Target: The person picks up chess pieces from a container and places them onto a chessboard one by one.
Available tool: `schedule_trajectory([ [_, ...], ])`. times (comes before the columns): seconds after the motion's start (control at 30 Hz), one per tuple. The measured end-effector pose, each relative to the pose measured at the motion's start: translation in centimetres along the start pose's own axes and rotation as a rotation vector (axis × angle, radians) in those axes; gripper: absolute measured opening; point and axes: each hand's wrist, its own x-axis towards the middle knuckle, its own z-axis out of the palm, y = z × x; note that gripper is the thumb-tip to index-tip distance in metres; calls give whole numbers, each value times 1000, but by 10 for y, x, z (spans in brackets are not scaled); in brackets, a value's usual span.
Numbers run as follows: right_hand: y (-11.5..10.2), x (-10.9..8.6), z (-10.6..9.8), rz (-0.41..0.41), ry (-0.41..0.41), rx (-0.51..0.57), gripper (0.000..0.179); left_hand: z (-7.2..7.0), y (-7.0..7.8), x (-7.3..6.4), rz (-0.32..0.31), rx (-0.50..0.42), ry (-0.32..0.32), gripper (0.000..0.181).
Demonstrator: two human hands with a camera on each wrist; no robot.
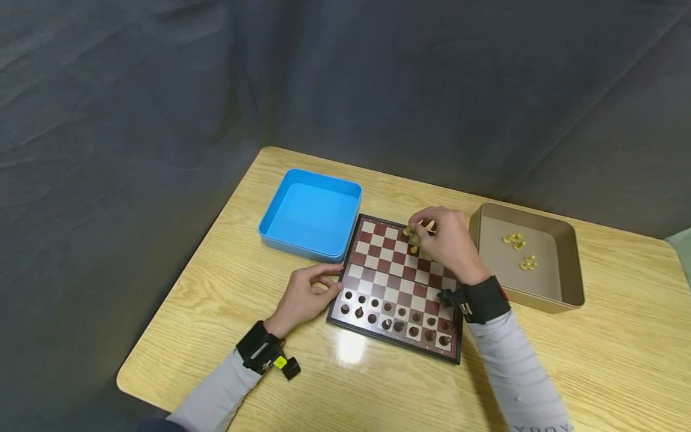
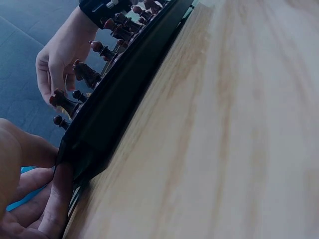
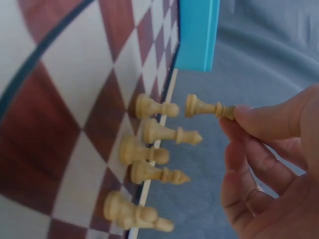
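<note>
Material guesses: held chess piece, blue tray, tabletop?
Held pale chess piece: probably plastic, satin finish; smooth, no visible grain, though painted wood isn't excluded.
Blue tray: likely molded plastic, slightly glossy; uniform color, rounded corners.
Tabletop: wood or wood-look laminate, with a sheen; visible grain plus a bright reflection.

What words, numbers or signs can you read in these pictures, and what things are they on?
No text can be read for sure.
Light grey fabric right sleeve: letters cut off by the picture's bottom edge, so unreadable.
Flat, square dark-red-and-white checkered chessboard: tiny marks along its border, too small to read.
</note>
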Motion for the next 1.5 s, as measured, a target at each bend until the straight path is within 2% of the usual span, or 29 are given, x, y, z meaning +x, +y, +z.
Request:
schedule_trajectory([
  [0.13,3,-1,5,8,-24,-1,8,1,-6,0,4,-10,1,35],
  [0.37,6,-2,10,47,-76,36,8,4,-34,2,-11,-2,1,35],
  [0.47,6,-2,12,48,-86,44,8,5,-37,2,-10,8,7,35],
  [0.57,7,-2,14,46,-85,48,9,3,-34,2,-6,6,5,36],
  [0.8,8,-2,15,53,-85,63,10,1,-10,0,-3,-4,-6,36],
  [0.93,8,0,16,58,-83,67,10,0,-2,0,-3,2,-5,35],
  [1.1,8,0,15,78,-79,71,10,0,2,0,-14,12,-6,35],
  [1.5,8,-1,15,88,-78,70,9,0,2,1,-14,7,-6,35],
])
